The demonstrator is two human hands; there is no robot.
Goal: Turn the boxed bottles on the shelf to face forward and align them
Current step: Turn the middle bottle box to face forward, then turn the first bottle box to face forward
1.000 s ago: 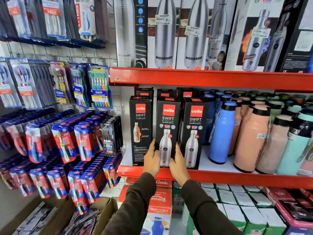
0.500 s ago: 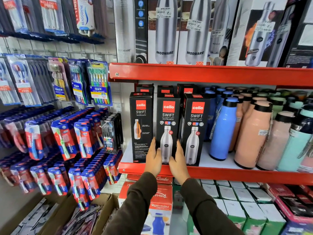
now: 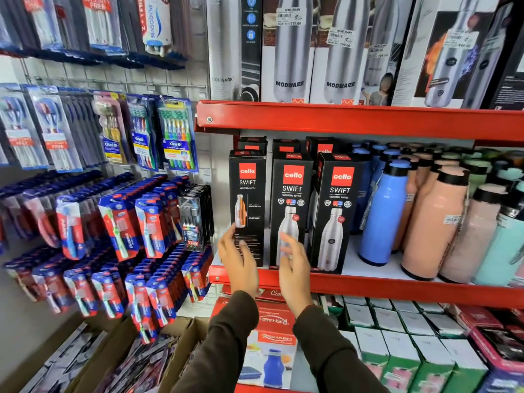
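Note:
Three black Cello Swift bottle boxes stand in a front row on the red shelf [image 3: 397, 290]. The left box [image 3: 247, 199] shows a side panel with a small orange bottle picture. The middle box [image 3: 292, 205] and the right box [image 3: 337, 211] show their fronts with a steel bottle. More black boxes stand behind them. My left hand [image 3: 238, 260] is open in front of the left box's lower left corner. My right hand [image 3: 295, 268] is open in front of the middle box's lower part. Neither hand grips a box.
Loose blue, peach and mint bottles [image 3: 385, 211] fill the shelf to the right. Tall Modware bottle boxes [image 3: 289, 49] stand on the shelf above. Toothbrush packs [image 3: 175, 134] hang on the left wall. Boxes [image 3: 272, 336] are stacked below the shelf.
Both hands have let go of the middle box and pulled back with fingers spread. The left hand has shifted left toward the left box.

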